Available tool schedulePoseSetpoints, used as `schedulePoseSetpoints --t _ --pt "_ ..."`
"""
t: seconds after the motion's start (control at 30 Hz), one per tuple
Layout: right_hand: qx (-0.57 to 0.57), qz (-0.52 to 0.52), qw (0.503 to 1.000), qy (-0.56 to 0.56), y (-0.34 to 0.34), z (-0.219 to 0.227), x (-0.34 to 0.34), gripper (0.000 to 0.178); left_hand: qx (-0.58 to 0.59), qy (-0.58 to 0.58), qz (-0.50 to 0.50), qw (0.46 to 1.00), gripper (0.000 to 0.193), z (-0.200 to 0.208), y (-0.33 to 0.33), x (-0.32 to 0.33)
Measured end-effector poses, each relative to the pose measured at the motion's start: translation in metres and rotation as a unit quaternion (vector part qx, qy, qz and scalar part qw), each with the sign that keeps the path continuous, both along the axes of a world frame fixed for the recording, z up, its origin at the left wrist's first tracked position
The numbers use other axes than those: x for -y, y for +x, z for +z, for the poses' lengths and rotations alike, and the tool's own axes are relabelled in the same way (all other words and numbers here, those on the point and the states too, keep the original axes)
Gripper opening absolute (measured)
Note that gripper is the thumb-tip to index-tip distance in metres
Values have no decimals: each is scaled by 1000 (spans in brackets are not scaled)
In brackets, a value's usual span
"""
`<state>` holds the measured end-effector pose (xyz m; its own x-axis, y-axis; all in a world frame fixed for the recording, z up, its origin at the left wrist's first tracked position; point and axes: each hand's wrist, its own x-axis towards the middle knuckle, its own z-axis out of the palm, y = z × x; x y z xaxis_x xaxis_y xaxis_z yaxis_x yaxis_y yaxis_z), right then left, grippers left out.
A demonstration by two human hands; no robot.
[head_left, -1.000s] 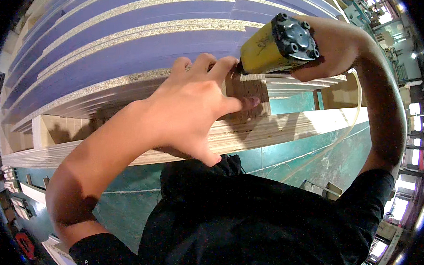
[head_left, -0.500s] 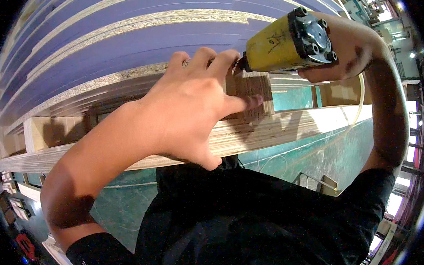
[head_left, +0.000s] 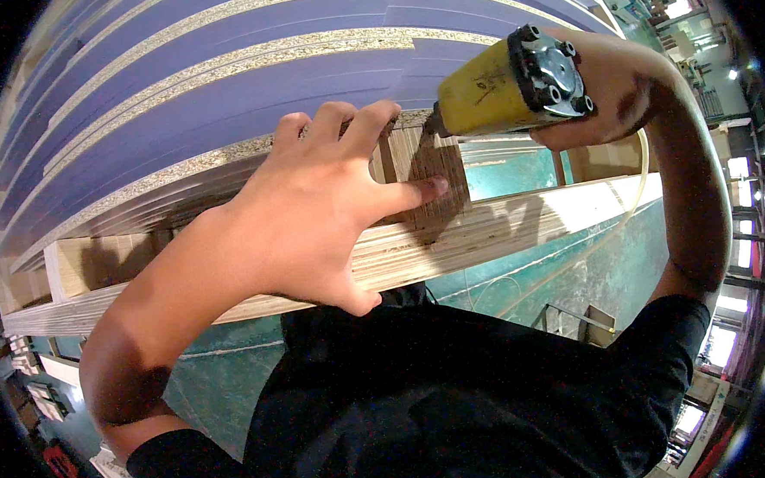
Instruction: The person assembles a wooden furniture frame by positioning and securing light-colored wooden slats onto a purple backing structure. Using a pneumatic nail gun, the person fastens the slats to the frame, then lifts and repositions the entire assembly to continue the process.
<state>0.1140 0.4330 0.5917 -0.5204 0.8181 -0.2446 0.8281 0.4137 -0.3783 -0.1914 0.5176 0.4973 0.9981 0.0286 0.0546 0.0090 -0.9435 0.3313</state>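
Note:
My left hand (head_left: pixel 311 204) lies palm down over a pale plywood rail (head_left: pixel 503 224), its fingers spread. The index finger stretches onto a short plywood block (head_left: pixel 439 162), which sits between the rail and the panels beyond. Its thumb hangs over the rail's near edge. In my right hand (head_left: pixel 603 76) is a yellow and black nail gun (head_left: pixel 483 91), lying sideways with its nose pointing left. That nose is at the far end of the block, just right of my left fingertips; whether it touches the wood I cannot tell. The right fingers are mostly hidden behind the tool.
Blue-faced chipboard panels (head_left: pixel 218 70) are layered in long rows on the far side. A thin pale hose (head_left: pixel 642 160) hangs below my right wrist. Cross pieces (head_left: pixel 54 269) join the wooden frame at the left. The green floor (head_left: pixel 505 276) shows below the rail.
My left hand, the block and the panels sit further left in the picture. The nail gun has shifted left less, leaving a wider gap between its nose and my left fingers.

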Motion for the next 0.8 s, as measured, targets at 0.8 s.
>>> schedulePoseSetpoints --t 0.8 --pt "-168 -340 922 -80 -172 -37 160 44 235 -32 -5 971 25 13 -276 5"
